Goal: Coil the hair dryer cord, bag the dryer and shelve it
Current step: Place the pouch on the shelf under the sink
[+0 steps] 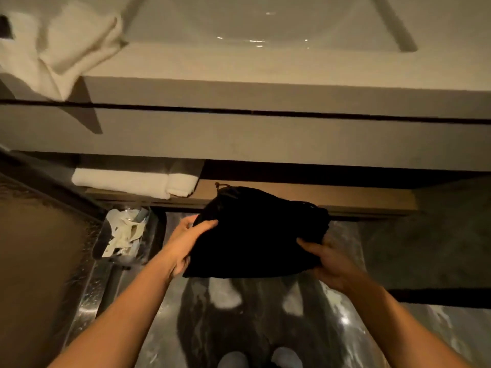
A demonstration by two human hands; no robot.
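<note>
Step in hand looks like the last one: shelving. The black soft cloth drawstring bag (255, 235) is up in the air, mid pic, its top edge just in front of the long brown wooden shelf (358, 201) at 12 o'clock from it. The left hand (190, 243) grips the bag's side at 9 o'clock, thumb on top, fingers tucked under. The right hand (333, 261) grips the corner at 4 o'clock, fingers curled round the cloth. The bag looks full & lumpy, so the hair dryer is prob inside w/ its cord, but I can't see either. A little string knot (218, 185) pokes out at the bag's 11 o'clock, so the mouth seems pulled shut. Next move, I think: push the bag fwd onto the bare part of the shelf, at 3 o'clock from the folded white towel (127, 181), then let go w/ both hands. It has to go in low, under the thick pale sink counter (265, 134), w/o bumping it. Count: 1 bag, 2 hands, 1 shelf, 2 towels (1 folded on the shelf, 1 crumpled white towel (61, 46) up on the counter at 10 o'clock), 1 round sink bowl (265, 22) at 12 o'clock, 1 shiny bin w/ white paper scraps (125, 235) at 9 o'clock from the bag, 0 dryers & 0 cords in sight.
</note>
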